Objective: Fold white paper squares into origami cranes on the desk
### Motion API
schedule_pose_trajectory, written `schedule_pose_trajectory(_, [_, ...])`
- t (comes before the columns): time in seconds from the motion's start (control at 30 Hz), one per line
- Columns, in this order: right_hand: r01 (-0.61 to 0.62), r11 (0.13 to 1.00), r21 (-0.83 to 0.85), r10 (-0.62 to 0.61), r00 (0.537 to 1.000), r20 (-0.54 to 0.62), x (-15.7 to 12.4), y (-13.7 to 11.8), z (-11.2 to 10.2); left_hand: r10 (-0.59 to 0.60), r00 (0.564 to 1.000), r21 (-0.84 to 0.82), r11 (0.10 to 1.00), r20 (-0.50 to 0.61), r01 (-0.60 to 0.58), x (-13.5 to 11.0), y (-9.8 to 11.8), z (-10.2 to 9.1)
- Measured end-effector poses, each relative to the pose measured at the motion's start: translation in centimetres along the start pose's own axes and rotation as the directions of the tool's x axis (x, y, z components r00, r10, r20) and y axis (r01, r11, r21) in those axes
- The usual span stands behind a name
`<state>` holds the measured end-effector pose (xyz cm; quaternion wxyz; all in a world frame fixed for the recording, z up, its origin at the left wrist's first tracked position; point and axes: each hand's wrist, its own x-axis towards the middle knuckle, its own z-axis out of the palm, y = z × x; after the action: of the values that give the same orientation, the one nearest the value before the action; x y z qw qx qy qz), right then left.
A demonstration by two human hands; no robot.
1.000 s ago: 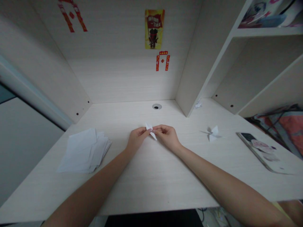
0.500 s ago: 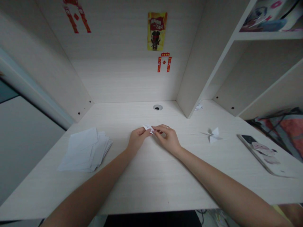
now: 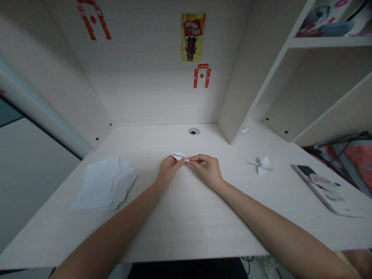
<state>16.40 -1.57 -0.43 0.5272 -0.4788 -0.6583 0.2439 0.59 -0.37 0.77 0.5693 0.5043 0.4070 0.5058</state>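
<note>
A small folded piece of white paper (image 3: 179,157) is pinched between both my hands above the middle of the pale wooden desk (image 3: 186,217). My left hand (image 3: 167,171) grips its left end with closed fingertips. My right hand (image 3: 208,169) grips its right end, fingers curled and pressed together. The paper lies nearly flat, pointing left. Most of it is hidden by my fingers.
A loose stack of white paper sheets (image 3: 104,184) lies at the left. A finished folded paper figure (image 3: 262,166) sits at the right, with a phone (image 3: 322,186) beyond it. A small paper scrap (image 3: 244,131) lies by the shelf divider. A cable hole (image 3: 193,131) is at the back.
The folded paper has been turned from standing tilted to lying flatter between my fingertips. Both hands have stayed in the same place.
</note>
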Motion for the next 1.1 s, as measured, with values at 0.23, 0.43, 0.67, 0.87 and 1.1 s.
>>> schedule_pose_trajectory(0.23, [-0.148,0.969,0.196,0.141,0.989,0.046,0.41,0.35,0.34,0.042,0.999,0.024,0.999,-0.009,-0.041,-0.13,0.21,0.13])
schedule_pose_trajectory(0.43, [-0.301,0.874,0.381,0.267,0.954,0.140,0.67,0.65,0.70,0.060,0.998,0.042,0.997,-0.026,-0.059,-0.06,0.03,-0.02])
schedule_pose_trajectory(0.67, [-0.294,0.880,0.373,0.256,0.955,0.149,0.53,0.09,0.78,0.058,0.997,0.050,0.997,-0.041,-0.056,-0.22,0.37,0.11])
schedule_pose_trajectory(0.87, [-0.216,0.929,0.301,0.161,0.967,0.199,0.48,-0.16,0.71,0.037,0.999,0.042,0.998,-0.024,-0.036,-0.19,0.15,0.06])
schedule_pose_trajectory(1.1, [-0.169,0.941,0.294,0.106,0.970,0.220,0.47,-0.26,0.68,0.051,0.999,0.056,0.997,0.006,-0.052,-0.08,0.04,-0.06])
